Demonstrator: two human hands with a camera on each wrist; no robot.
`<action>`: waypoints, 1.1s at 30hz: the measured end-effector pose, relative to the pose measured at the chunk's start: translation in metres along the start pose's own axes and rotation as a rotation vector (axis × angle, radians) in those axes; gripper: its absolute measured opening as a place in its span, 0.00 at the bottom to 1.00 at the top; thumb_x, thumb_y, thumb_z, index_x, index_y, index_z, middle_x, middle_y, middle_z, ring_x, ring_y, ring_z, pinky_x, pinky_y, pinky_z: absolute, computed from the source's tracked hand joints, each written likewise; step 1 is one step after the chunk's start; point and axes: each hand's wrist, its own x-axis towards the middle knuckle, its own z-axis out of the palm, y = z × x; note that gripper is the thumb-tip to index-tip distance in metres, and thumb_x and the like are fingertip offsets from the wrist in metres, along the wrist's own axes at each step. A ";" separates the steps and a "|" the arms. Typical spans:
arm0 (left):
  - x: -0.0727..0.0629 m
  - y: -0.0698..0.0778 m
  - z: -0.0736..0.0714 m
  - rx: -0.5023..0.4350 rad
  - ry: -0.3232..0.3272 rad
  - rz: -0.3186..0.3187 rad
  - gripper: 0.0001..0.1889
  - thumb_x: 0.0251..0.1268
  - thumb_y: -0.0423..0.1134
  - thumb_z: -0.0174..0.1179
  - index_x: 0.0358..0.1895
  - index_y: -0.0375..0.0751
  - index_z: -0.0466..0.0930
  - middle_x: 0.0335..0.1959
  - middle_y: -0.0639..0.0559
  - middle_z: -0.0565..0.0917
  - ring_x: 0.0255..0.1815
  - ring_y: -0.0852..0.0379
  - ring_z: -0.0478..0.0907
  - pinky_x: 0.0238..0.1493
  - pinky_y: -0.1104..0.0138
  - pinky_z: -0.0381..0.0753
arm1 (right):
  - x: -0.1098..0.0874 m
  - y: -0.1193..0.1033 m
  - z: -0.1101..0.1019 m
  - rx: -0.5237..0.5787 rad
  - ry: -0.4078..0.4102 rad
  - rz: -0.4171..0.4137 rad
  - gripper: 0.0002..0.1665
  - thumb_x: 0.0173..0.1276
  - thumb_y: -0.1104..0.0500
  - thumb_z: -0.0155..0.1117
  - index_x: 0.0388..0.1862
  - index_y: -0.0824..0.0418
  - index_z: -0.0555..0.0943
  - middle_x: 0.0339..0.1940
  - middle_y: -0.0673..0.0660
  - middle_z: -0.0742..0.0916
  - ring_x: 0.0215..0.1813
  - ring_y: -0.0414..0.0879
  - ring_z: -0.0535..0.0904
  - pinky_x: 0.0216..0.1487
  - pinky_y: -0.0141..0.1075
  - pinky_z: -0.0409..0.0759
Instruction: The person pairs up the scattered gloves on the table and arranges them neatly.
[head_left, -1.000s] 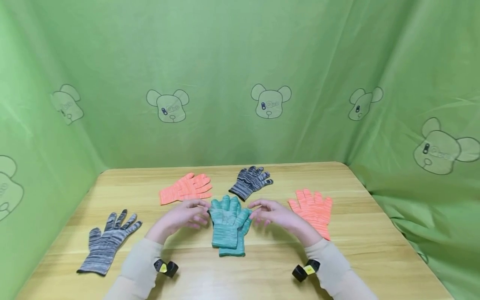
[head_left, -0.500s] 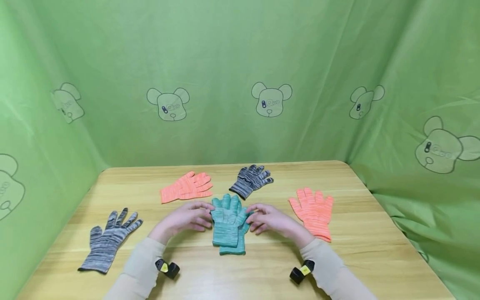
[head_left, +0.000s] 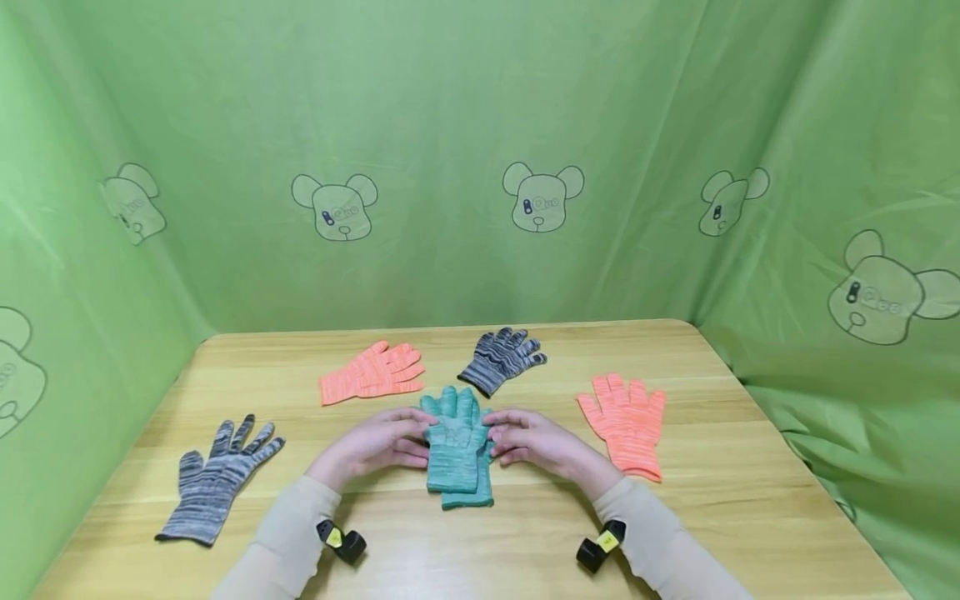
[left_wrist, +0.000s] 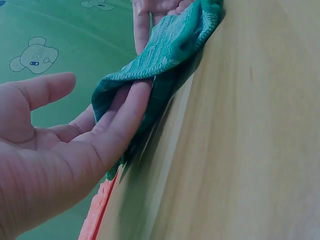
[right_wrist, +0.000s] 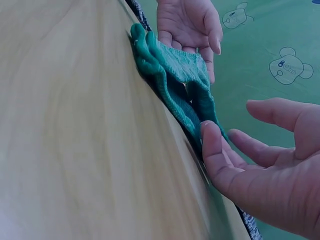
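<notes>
Two green knit gloves lie overlapped at mid-table in the head view: the upper glove [head_left: 452, 462] covers most of the lower glove [head_left: 472, 501], which shows along the right and near edges. My left hand [head_left: 382, 443] reaches in from the left; in the left wrist view its lower fingers [left_wrist: 131, 107] are tucked beneath the raised glove edge, thumb apart. From the other side comes my right hand [head_left: 543, 446], whose fingertips [right_wrist: 210, 132] touch the gloves' right edge in the right wrist view, thumb also apart. Neither hand pinches the fabric.
A grey striped glove [head_left: 213, 492] lies at the left, another grey glove [head_left: 501, 362] at the back. One orange glove [head_left: 372, 373] is back left, another orange glove [head_left: 628, 429] at the right. Green cloth [head_left: 450, 275] surrounds the wooden table [head_left: 750, 517].
Both hands have closed in on the green gloves from either side, the right hand moving left and the left hand right. The upper green glove has shifted slightly right. Other gloves stay put.
</notes>
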 end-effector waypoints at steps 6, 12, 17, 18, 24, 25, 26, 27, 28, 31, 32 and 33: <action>0.001 0.001 0.004 -0.056 -0.018 -0.013 0.25 0.73 0.40 0.52 0.66 0.29 0.65 0.56 0.38 0.76 0.47 0.47 0.83 0.57 0.55 0.82 | 0.000 -0.003 0.001 0.038 0.018 -0.006 0.33 0.69 0.65 0.56 0.71 0.74 0.61 0.56 0.62 0.78 0.49 0.46 0.80 0.53 0.38 0.82; 0.000 0.003 0.007 -0.094 -0.031 -0.018 0.25 0.74 0.40 0.50 0.67 0.28 0.64 0.63 0.31 0.68 0.47 0.47 0.84 0.56 0.55 0.83 | -0.003 -0.009 0.000 0.062 0.054 -0.056 0.32 0.68 0.66 0.58 0.68 0.77 0.63 0.51 0.56 0.81 0.47 0.45 0.81 0.51 0.38 0.83; 0.000 0.000 0.007 -0.047 -0.042 -0.035 0.24 0.74 0.40 0.50 0.65 0.27 0.65 0.64 0.32 0.70 0.49 0.46 0.84 0.56 0.55 0.83 | -0.003 -0.010 -0.003 0.042 0.085 -0.063 0.29 0.68 0.65 0.59 0.64 0.77 0.66 0.46 0.54 0.83 0.46 0.45 0.82 0.52 0.38 0.83; 0.000 -0.001 0.007 -0.030 -0.044 -0.035 0.24 0.74 0.40 0.49 0.65 0.26 0.65 0.63 0.33 0.71 0.49 0.46 0.84 0.56 0.55 0.83 | -0.003 -0.009 -0.004 0.028 0.091 -0.060 0.28 0.68 0.65 0.59 0.63 0.77 0.67 0.45 0.54 0.84 0.46 0.46 0.82 0.52 0.39 0.83; 0.001 -0.005 0.005 -0.001 -0.004 -0.043 0.23 0.74 0.41 0.50 0.63 0.26 0.68 0.60 0.35 0.73 0.49 0.46 0.84 0.55 0.56 0.84 | -0.004 -0.006 -0.008 -0.069 0.111 -0.029 0.24 0.70 0.63 0.58 0.59 0.78 0.71 0.41 0.55 0.85 0.45 0.46 0.83 0.52 0.40 0.84; 0.002 -0.005 0.005 -0.004 0.011 -0.045 0.23 0.74 0.41 0.50 0.63 0.27 0.68 0.61 0.35 0.73 0.49 0.46 0.84 0.55 0.56 0.84 | -0.005 -0.006 -0.008 -0.083 0.112 -0.023 0.23 0.70 0.63 0.58 0.58 0.78 0.71 0.40 0.56 0.85 0.45 0.46 0.83 0.51 0.40 0.84; 0.002 -0.005 0.005 -0.003 0.022 -0.043 0.23 0.74 0.41 0.50 0.64 0.27 0.67 0.62 0.34 0.72 0.49 0.46 0.84 0.55 0.56 0.84 | -0.005 -0.005 -0.009 -0.100 0.112 -0.019 0.23 0.70 0.63 0.57 0.58 0.78 0.71 0.39 0.56 0.85 0.45 0.47 0.83 0.51 0.40 0.84; 0.002 -0.005 0.004 -0.002 0.033 -0.040 0.24 0.74 0.42 0.50 0.64 0.27 0.66 0.63 0.33 0.71 0.49 0.46 0.84 0.55 0.57 0.84 | -0.005 -0.005 -0.009 -0.113 0.111 -0.016 0.23 0.70 0.63 0.57 0.57 0.78 0.72 0.39 0.56 0.85 0.45 0.47 0.83 0.50 0.39 0.85; 0.002 -0.005 0.004 0.001 0.042 -0.037 0.24 0.74 0.42 0.50 0.65 0.27 0.66 0.64 0.32 0.70 0.49 0.46 0.84 0.55 0.57 0.84 | -0.005 -0.004 -0.009 -0.125 0.110 -0.015 0.23 0.70 0.63 0.57 0.57 0.78 0.72 0.38 0.56 0.85 0.45 0.47 0.84 0.49 0.39 0.85; 0.002 -0.005 0.004 0.003 0.058 -0.036 0.26 0.74 0.42 0.50 0.67 0.27 0.64 0.64 0.30 0.69 0.49 0.46 0.84 0.55 0.56 0.83 | -0.004 -0.002 -0.010 -0.148 0.115 -0.006 0.22 0.70 0.63 0.57 0.56 0.78 0.73 0.38 0.55 0.85 0.44 0.46 0.84 0.48 0.38 0.85; 0.003 -0.005 0.004 0.005 0.058 -0.034 0.26 0.75 0.42 0.50 0.67 0.27 0.63 0.64 0.30 0.69 0.49 0.45 0.84 0.56 0.56 0.83 | -0.004 -0.002 -0.011 -0.153 0.116 -0.006 0.21 0.70 0.63 0.57 0.56 0.78 0.73 0.38 0.55 0.85 0.44 0.46 0.84 0.47 0.37 0.85; 0.003 -0.005 0.004 0.007 0.057 -0.032 0.27 0.75 0.42 0.50 0.67 0.27 0.63 0.64 0.30 0.70 0.50 0.45 0.84 0.56 0.56 0.83 | -0.003 -0.001 -0.011 -0.157 0.117 -0.004 0.21 0.70 0.64 0.57 0.56 0.78 0.73 0.39 0.55 0.85 0.44 0.46 0.84 0.47 0.37 0.85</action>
